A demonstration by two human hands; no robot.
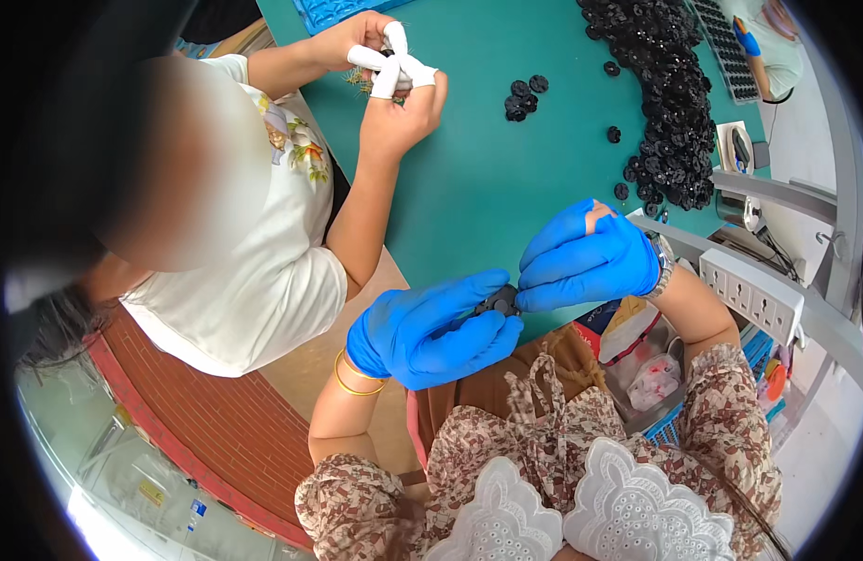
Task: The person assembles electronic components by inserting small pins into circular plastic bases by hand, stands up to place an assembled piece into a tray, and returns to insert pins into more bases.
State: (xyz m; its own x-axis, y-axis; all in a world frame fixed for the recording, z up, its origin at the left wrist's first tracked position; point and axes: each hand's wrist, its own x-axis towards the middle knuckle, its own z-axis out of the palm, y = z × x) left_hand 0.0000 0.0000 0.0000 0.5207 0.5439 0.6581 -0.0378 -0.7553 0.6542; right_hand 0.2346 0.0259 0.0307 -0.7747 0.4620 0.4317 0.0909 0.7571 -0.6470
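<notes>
Both of my hands wear blue gloves and meet at the near edge of the green table. My left hand (433, 329) pinches a small round black part (500, 300) between thumb and fingers. From the right, the fingertips of my right hand (586, 260) close on the same part, and a bare fingertip pokes out of that glove. Most of the part is covered by the fingers, so its exact kind cannot be told. A small cluster of similar black discs (520, 101) lies farther back on the table.
A long heap of black parts (670, 103) covers the table's right side, with a few strays beside it. At the left a co-worker's hands (399, 84) wear white finger covers. A power strip (751, 292) hangs on a metal frame at right. A blue tray (343, 13) lies at the back.
</notes>
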